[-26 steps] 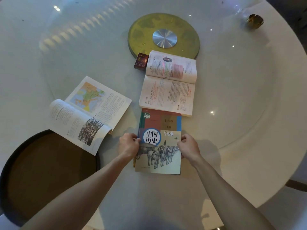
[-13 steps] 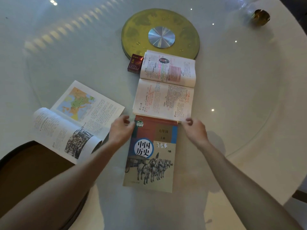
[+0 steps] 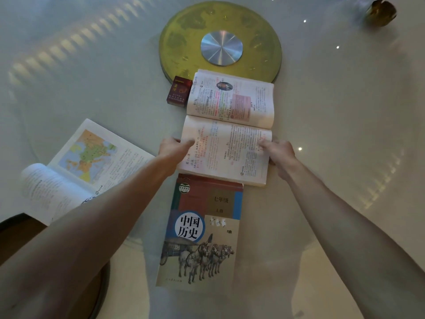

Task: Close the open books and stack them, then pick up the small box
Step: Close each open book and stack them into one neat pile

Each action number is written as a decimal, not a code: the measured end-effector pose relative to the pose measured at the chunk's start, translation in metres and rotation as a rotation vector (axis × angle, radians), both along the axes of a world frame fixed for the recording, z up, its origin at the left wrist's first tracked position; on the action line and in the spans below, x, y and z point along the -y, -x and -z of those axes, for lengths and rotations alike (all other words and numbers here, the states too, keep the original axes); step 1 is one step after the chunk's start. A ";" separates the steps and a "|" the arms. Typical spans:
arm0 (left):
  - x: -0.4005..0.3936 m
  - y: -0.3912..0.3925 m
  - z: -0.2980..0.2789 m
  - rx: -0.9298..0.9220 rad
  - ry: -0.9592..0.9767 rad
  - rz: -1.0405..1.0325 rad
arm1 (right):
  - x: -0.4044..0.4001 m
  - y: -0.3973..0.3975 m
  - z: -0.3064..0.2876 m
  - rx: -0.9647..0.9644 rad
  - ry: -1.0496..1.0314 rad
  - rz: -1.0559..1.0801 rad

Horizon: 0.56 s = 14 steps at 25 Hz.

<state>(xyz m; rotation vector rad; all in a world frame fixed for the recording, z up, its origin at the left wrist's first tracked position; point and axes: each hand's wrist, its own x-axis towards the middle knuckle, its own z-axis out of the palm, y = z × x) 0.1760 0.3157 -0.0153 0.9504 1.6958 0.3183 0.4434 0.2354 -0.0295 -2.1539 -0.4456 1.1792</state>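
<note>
A closed history textbook [image 3: 200, 233] with horses on its cover lies flat on the table in front of me. Just beyond it lies an open book [image 3: 227, 125] with marked pages. My left hand [image 3: 172, 149] grips the left edge of its near page, thumb on top. My right hand [image 3: 279, 153] grips the right edge of the same page. A second open book [image 3: 80, 169] showing a map lies to the left, partly hidden by my left forearm. The small dark red box [image 3: 179, 92] stands beside the far left corner of the middle book.
A round gold turntable base [image 3: 184, 35] with a silver hub sits beyond the books. A small brass-coloured object [image 3: 380, 12] is at the far right. A dark round stool [image 3: 20, 229] shows below the table's left edge. The round white table [image 3: 345, 111] carries a glass top.
Both hands left the closed history textbook and reached forward to the open middle book, taking hold of its near page at both edges. The camera moved closer.
</note>
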 end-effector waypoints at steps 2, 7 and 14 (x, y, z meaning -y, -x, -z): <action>-0.004 -0.005 0.002 0.008 -0.002 -0.031 | -0.002 -0.007 0.000 0.065 0.014 -0.008; -0.004 -0.017 -0.006 0.002 -0.079 -0.046 | 0.000 -0.017 -0.020 -0.164 -0.073 0.138; 0.016 -0.006 -0.034 0.182 0.044 -0.088 | 0.049 -0.012 -0.032 -0.119 -0.084 0.130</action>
